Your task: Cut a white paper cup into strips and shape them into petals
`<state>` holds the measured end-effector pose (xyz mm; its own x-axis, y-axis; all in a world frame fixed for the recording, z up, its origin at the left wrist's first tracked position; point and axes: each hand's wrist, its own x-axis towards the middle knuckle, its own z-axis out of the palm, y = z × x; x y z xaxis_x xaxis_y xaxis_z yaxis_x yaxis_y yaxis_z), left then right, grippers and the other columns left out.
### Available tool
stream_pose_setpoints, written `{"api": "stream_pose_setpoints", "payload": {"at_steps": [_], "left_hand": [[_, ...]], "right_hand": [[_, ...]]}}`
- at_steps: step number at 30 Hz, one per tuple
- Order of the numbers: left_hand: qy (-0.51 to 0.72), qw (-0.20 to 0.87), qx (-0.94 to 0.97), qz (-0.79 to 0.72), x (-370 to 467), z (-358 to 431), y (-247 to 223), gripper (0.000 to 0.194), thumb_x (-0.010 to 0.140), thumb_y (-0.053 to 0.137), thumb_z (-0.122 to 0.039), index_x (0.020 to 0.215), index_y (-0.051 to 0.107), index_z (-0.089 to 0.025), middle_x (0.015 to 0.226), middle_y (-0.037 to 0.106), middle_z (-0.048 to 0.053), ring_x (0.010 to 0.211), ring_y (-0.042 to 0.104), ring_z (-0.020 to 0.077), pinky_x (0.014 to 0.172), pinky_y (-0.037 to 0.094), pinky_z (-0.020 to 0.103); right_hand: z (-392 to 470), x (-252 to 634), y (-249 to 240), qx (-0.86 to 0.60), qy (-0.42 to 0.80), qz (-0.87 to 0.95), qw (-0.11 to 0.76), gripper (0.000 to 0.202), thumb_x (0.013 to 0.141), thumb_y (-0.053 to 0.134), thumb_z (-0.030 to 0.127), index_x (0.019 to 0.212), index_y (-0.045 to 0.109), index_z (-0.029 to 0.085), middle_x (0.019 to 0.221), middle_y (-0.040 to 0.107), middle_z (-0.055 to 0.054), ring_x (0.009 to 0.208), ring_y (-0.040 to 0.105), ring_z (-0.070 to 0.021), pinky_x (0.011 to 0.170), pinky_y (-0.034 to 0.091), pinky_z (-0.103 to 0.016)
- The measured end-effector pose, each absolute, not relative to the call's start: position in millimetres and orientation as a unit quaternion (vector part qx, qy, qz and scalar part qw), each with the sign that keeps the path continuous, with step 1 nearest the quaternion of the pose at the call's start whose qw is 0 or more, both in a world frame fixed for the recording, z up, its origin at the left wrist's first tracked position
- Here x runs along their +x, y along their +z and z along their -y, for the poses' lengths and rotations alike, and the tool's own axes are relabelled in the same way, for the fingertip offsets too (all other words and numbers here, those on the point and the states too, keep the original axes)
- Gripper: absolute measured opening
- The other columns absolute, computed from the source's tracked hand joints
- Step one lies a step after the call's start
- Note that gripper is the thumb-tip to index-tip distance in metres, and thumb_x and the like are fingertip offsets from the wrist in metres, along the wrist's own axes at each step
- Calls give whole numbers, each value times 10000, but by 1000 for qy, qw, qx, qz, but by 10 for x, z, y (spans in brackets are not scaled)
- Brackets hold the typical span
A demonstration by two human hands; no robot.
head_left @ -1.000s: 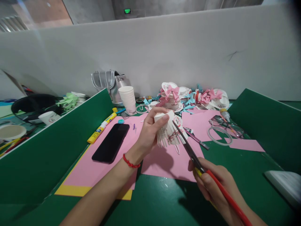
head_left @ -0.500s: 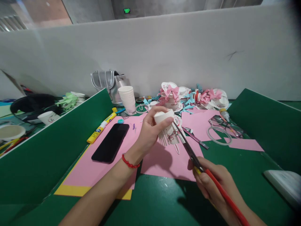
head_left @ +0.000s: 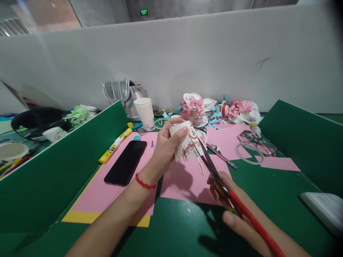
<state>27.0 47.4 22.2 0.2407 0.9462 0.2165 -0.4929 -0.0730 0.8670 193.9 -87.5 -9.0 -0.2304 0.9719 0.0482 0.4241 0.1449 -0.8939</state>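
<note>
Cup point(head_left: 184, 144): held up over the pink paper point(head_left: 182, 185), between the hands; its printed wall is slit into strips that point down.
Left grip point(head_left: 164, 146): pinching the cup, thumb on the near side, fingers behind; a red bracelet point(head_left: 145, 184) circles the wrist.
Right grip point(head_left: 242, 225): wrapped about the handles of the scissors point(head_left: 214, 172), thumb set apart from the fingers.
Blades: parted, tips at the cup's right side; whether paper lies between them I cannot tell.
Left of the cup: phone point(head_left: 125, 163) on more pink paper, a yellow sheet point(head_left: 80, 217) beneath that, glue stick point(head_left: 108, 152) beside the divider point(head_left: 80, 160).
Right of the cup: pen point(head_left: 226, 160), hoop point(head_left: 249, 159), glasses point(head_left: 268, 147) on or over pink paper on the green bench point(head_left: 174, 225).
Behind: cup stack point(head_left: 144, 112) before a silver bag point(head_left: 118, 91); paper crafts point(head_left: 195, 106) by the wall point(head_left: 187, 60).
</note>
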Motion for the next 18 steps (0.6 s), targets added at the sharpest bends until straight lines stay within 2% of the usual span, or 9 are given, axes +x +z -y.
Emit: {"api": "stream_pose_setpoints", "payload": {"at_steps": [8, 18], "left_hand": [[543, 640, 483, -251, 307, -414, 207, 272, 641, 784, -288, 834, 607, -217, 755, 552, -38, 632, 520, 78, 577, 455, 192], [536, 650, 478, -249, 312, -401, 203, 289, 638, 783, -293, 828, 579, -216, 745, 567, -44, 618, 541, 82, 579, 470, 202]], "right_hand": [[874, 1878, -28, -495, 433, 657, 370, 556, 829, 408, 752, 1081, 489, 263, 682, 435, 12, 541, 421, -179, 505, 374, -289], [822, 1883, -43, -462, 484, 637, 382, 538, 802, 433, 766, 993, 466, 263, 598, 367, 53, 467, 291, -138, 452, 254, -281]]}}
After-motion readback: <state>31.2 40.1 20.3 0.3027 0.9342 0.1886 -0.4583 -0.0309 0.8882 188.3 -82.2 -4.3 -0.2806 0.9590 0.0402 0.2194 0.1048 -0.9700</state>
